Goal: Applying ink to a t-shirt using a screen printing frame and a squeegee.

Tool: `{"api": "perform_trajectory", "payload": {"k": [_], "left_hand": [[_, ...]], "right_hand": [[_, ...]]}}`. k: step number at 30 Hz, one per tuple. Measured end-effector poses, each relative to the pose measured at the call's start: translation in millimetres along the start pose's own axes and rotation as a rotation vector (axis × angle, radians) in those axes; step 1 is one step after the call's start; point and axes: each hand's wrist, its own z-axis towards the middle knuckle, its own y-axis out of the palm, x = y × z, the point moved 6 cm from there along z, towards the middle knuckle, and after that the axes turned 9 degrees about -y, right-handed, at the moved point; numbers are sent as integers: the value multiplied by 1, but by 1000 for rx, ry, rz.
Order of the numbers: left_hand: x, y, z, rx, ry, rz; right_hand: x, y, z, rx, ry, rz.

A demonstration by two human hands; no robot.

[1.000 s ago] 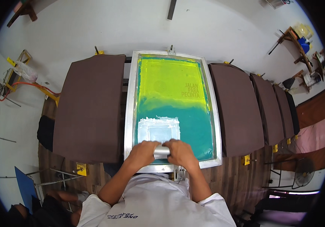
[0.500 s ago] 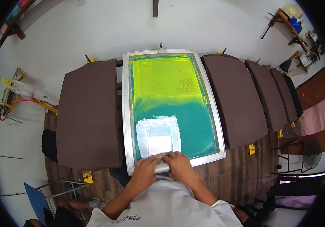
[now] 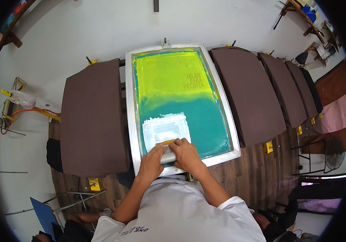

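A silver-framed printing screen lies in front of me, its mesh yellow-green at the far end and teal nearer me. White ink forms a rough-edged rectangle on its near part. Over that ink's near edge is a squeegee with a grey handle and a yellowish strip along its far side. My left hand is closed on the handle's left end, and my right hand on its right end. The fingers of both hide part of it. What lies under the screen is hidden.
Brown cloth-covered boards stand in a row, one to the left and several to the right. Yellow brackets show at their ends. A blue panel stands at lower left, near another person's arm. A fan is at right.
Both hands have pushed the squeegee away from me, from the screen's near rail onto the near part of the white ink. The whole view has shifted slightly.
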Motion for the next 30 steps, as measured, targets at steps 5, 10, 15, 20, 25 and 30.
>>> {"api": "perform_trajectory", "payload": {"k": [5,10,15,20,25,30], "left_hand": [[10,0,-24,-170,-119,-52],[14,-3,-20,-278,-146,-100],[5,-22,29,-160,-100,-123],[7,-25,48,-40,145,-184],[-36,10,37,-17,101,-75],[-39,20,11,40,67,-33]], "right_hand": [[-12,2,-28,-69,18,46],[-9,-13,-18,-189,-29,55],[2,-32,25,-113,-40,-22],[-7,-37,31,-9,18,-240],[-12,10,26,229,78,-574],[-26,32,0,294,35,-638]]}}
